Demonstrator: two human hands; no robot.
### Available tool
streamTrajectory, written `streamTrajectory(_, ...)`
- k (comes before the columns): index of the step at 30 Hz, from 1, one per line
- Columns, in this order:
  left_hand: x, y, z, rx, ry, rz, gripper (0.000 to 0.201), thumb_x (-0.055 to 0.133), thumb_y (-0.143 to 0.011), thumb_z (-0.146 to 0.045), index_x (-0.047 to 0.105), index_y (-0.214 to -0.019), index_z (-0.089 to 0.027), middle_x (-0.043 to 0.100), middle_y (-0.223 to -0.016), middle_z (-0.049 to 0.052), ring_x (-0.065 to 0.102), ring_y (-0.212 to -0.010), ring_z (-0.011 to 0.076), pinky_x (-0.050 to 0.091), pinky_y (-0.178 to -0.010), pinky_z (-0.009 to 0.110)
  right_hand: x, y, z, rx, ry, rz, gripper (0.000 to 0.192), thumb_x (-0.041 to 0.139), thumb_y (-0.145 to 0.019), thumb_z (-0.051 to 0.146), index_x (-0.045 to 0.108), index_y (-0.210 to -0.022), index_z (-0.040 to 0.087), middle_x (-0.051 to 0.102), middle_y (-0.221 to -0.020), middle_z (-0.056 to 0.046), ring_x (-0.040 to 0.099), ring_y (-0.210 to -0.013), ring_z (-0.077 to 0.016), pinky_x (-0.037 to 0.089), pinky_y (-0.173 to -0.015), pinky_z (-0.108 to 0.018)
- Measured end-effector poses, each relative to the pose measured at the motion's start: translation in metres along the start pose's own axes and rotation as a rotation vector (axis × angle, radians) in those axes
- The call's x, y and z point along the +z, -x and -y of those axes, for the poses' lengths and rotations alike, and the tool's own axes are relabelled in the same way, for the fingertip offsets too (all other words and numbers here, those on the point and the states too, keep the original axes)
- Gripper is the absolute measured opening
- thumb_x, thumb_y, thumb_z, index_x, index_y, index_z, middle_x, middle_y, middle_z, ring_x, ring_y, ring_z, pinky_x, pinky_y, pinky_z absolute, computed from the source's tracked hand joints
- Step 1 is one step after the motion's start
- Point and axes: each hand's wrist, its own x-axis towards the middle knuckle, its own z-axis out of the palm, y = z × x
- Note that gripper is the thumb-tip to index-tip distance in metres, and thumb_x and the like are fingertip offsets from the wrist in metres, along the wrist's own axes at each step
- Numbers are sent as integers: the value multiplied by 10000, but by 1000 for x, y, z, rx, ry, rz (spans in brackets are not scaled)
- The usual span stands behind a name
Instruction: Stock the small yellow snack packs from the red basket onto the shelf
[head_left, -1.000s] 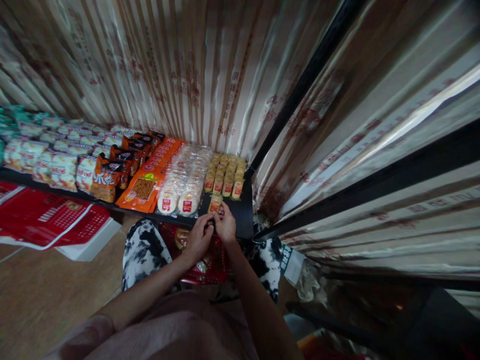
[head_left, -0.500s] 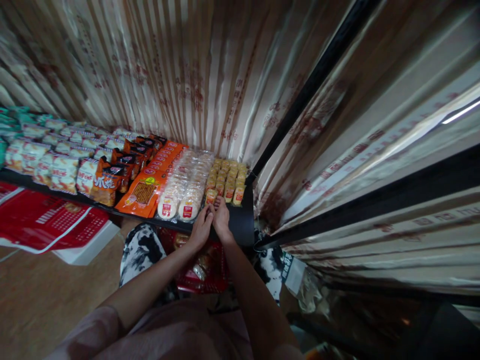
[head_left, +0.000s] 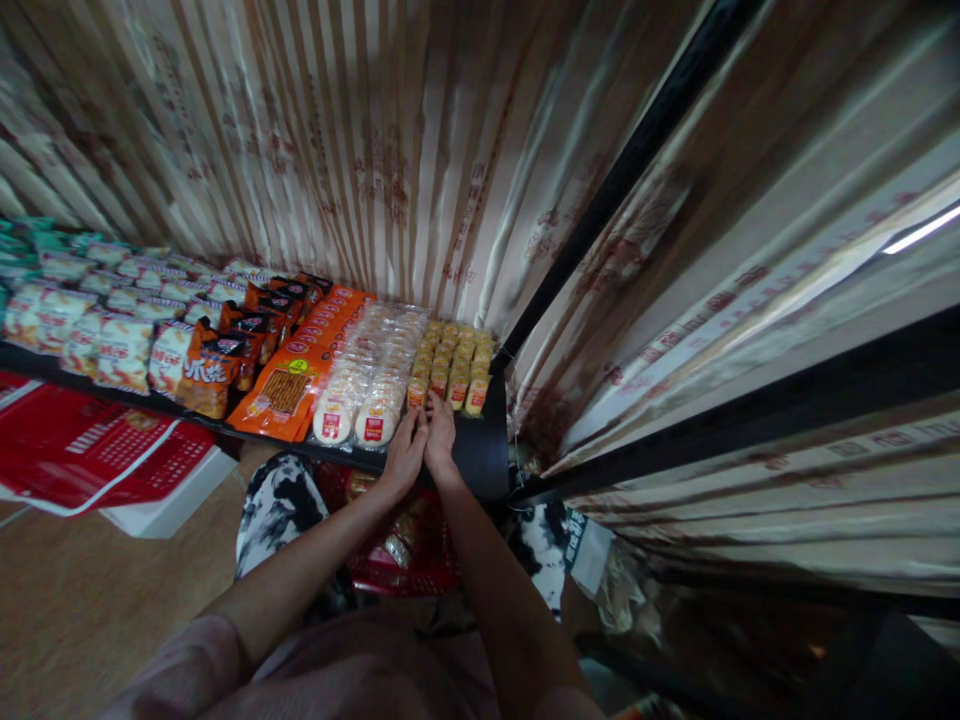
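My left hand (head_left: 403,458) and my right hand (head_left: 441,438) lie side by side at the front of a black shelf (head_left: 481,452). Their outstretched fingertips touch the front of the rows of small yellow snack packets (head_left: 457,365). The nearest packet (head_left: 417,393) sits just ahead of my left fingertips. Neither hand closes around anything. Left of the small packets lie clear packs of round white crackers (head_left: 358,405).
Further left on the shelf lie orange flat packs (head_left: 289,380), dark orange bags (head_left: 214,365) and white bags (head_left: 97,340). A red basket (head_left: 420,565) sits between my knees. A red and white carton (head_left: 112,455) lies on the wooden floor. Striped curtains (head_left: 375,150) and black posts (head_left: 622,170) close in behind and right.
A second ago both hands held one small yellow packet just off the shelf's front edge. They moved forward, the packet now stands in the front row, and the fingers have flattened against it.
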Motion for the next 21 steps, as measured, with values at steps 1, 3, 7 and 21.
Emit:
streamTrajectory(1,0,-1,0,2,-4,4,461,389,-877,-287,437,-1297,-105,405,-1392,130,347,-1303,197,223,-1111,385,1,0,0,18,-12,6,430,446,-787,193,513,-1213,198,563,-1023,-76,560,-772,-148,473,-759,-296)
streamTrajectory(3,0,-1,-2,1,-9,-1,464,385,-876,-280,433,-1298,-95,401,-1393,136,343,-1305,197,222,-1111,382,4,-1,-1,67,-37,9,451,445,-779,187,503,-1226,192,563,-1014,-75,562,-764,-151,479,-738,-292)
streamTrajectory(7,0,-3,-6,-6,-9,-16,445,399,-871,-277,459,-1279,-107,419,-1382,133,361,-1294,206,233,-1106,398,6,1,-4,116,-124,-2,470,410,-785,178,473,-1250,190,559,-1034,-76,570,-752,-144,489,-732,-287)
streamTrajectory(21,5,-8,-2,31,-20,2,444,387,-873,-321,489,-1266,-139,467,-1349,105,392,-1273,201,245,-1100,393,1,9,-6,-14,-175,4,485,352,-785,126,539,-1215,251,540,-1173,-40,497,-1104,-148,399,-971,-305)
